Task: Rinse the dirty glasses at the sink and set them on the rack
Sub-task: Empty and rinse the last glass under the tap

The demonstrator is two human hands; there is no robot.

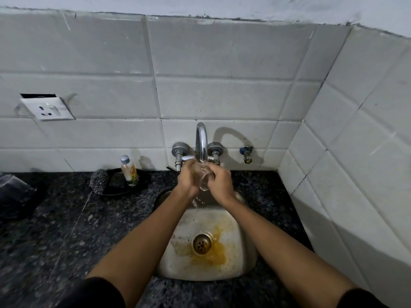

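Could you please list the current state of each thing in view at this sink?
glass: held under the stream by both hands
left hand: grips the glass
right hand: grips the glass
tap: running
sink: yellow-stained, drain unplugged
small bottle: upright, capped

Glossy chrome tap [201, 141]; stained steel sink [240, 258]; speckled stone counter [55, 230].

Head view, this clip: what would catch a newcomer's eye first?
Both hands, left hand and right hand, grip a clear glass under the running faucet at centre, with water spilling down into the sink. Below them, a yellow-orange stain spreads around the drain. On the dark counter to the left stand a small bottle and a scrubber.
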